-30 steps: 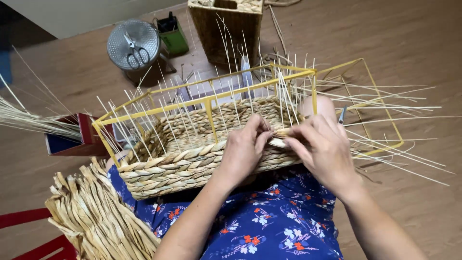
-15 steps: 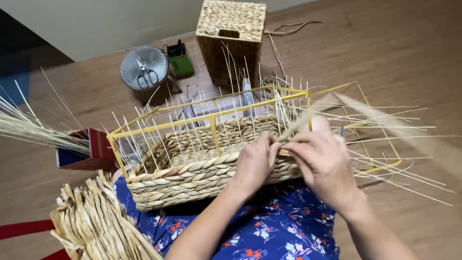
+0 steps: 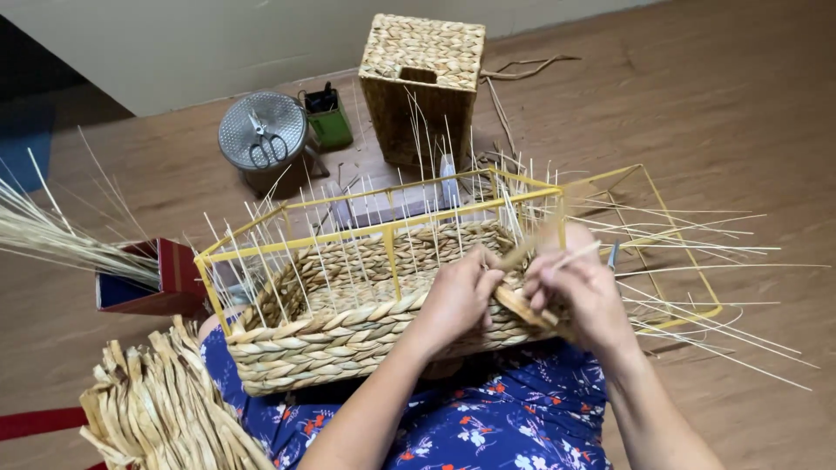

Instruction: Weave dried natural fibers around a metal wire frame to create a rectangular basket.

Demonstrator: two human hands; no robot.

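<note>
Both hands pinch a flat straw strand at the half-woven basket rim: left hand and right hand have drifted slightly toward 3 o'clock since earlier; basket on lap inside yellow wire frame, finished woven box at 12 o'clock

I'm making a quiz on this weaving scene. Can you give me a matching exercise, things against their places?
Things:
1 scissors
2 finished woven box
3 bundle of flat strips
4 left hand

Places:
A lower left, beside the lap
B on the round metal lid
C on the half-woven basket's near wall
D far side, upright on the floor

Pairs: 1-B, 2-D, 3-A, 4-C
</note>
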